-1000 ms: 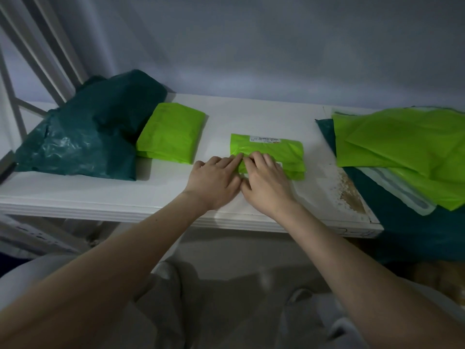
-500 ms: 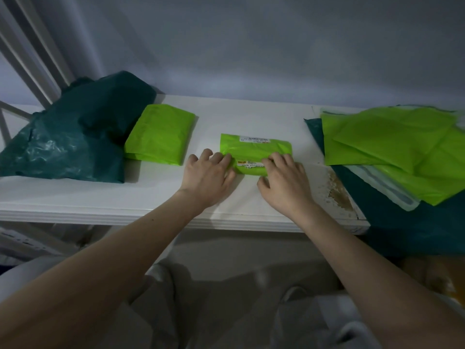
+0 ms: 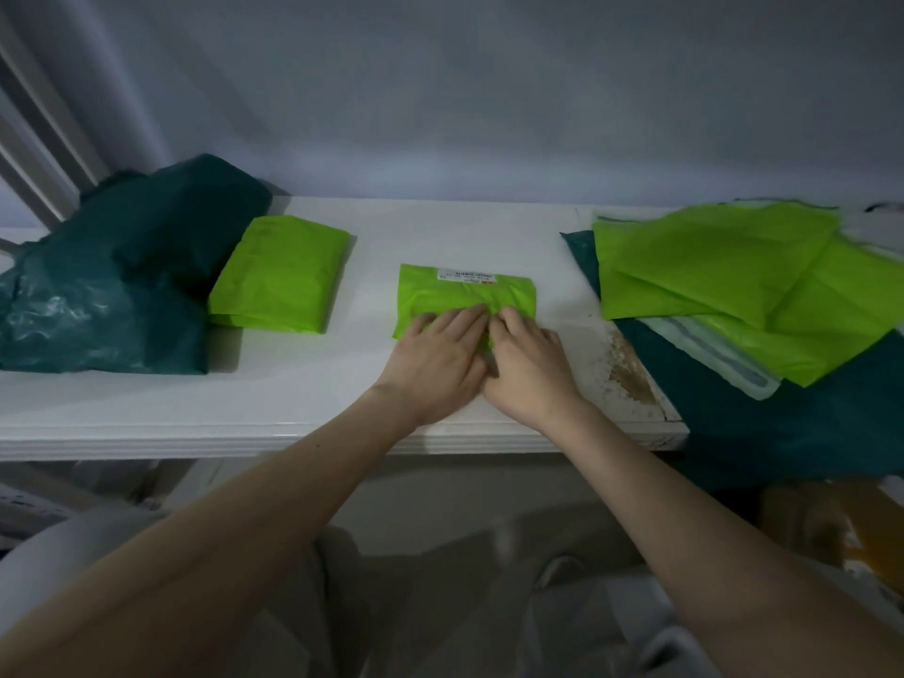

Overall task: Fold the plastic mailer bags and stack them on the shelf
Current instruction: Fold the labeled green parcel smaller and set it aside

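At the shelf's (image 3: 293, 413) front edge, the left hand (image 3: 435, 362) and right hand (image 3: 531, 367) lie side by side, fingers flat, pressing the near edge of a folded green mailer (image 3: 464, 293). Its long axis runs left-right, directly ahead of both. The finished stack (image 3: 279, 274) sits farther left, nearer the left hand.

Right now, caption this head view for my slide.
Both hands press a folded green mailer flat on the white shelf.

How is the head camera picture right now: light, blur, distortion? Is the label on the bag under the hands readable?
Head view: dim, bluish light, soft shadows beside the bags; wide-angle bending at the shelf edge; slight motion smear on the unfolded green bags at right; white label on the folded bag too small to read.
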`<state>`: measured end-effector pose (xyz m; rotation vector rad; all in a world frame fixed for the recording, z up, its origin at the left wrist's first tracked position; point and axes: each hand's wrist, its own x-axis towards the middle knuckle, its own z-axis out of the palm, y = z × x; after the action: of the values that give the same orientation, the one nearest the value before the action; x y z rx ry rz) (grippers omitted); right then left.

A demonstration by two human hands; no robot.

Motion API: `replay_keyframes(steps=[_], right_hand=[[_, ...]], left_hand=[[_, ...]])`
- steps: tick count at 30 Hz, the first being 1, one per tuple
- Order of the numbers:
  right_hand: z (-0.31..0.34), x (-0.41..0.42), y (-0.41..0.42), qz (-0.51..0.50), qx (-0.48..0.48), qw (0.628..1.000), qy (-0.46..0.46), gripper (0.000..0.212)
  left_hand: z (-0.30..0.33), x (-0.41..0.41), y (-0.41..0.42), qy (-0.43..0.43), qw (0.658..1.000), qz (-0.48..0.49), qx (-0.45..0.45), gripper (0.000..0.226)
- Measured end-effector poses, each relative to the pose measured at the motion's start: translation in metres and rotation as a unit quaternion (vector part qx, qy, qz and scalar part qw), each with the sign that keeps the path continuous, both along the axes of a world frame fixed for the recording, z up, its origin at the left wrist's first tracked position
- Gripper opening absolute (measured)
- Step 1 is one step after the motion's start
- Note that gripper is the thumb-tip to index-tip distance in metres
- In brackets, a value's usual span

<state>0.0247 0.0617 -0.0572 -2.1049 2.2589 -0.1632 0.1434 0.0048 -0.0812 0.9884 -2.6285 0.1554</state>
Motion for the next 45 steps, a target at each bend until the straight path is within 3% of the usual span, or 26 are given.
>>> replay_keyframes(steps=[9,14,25,30,33,41,43,45], right_hand=[[0.006,-0.016,0.002,-0.022,0.01,1.0,-0.018,0.036],[0.006,-0.021,0.006,-0.016,0.021,1.0,0.013,0.04],[0.003,-0.033,0.01,-0.063,0.021,0.998,0.0,0.037],[0.007,-0.048,0.008,-0.115,-0.006,0.992,-0.045,0.038],[0.008,-0.044,0.002,-0.104,-0.027,0.992,-0.071,0.04],[0.003,-0.011,-0.023,-0.066,-0.007,0.99,-0.128,0.039],[0.002,-0.003,-0.03,-0.079,-0.008,0.988,-0.136,0.038],[0.003,0.004,-0.038,-0.102,-0.011,0.981,-0.162,0.037]], left_hand=[[0.005,-0.014,0.002,-0.021,0.998,0.04,-0.031,0.046],[0.008,-0.022,0.005,-0.058,0.997,0.046,-0.01,0.065],[0.007,-0.021,0.005,-0.051,0.996,0.073,-0.014,0.044],[0.01,-0.004,0.0,-0.045,0.995,0.035,0.078,0.053],[0.01,0.01,-0.005,-0.06,0.995,0.019,0.082,0.066],[0.022,0.03,-0.013,0.006,0.992,0.068,0.103,0.048],[0.021,0.036,-0.019,0.077,0.982,0.1,0.144,0.037],[0.018,0.04,-0.025,0.164,0.961,0.137,0.174,0.046]])
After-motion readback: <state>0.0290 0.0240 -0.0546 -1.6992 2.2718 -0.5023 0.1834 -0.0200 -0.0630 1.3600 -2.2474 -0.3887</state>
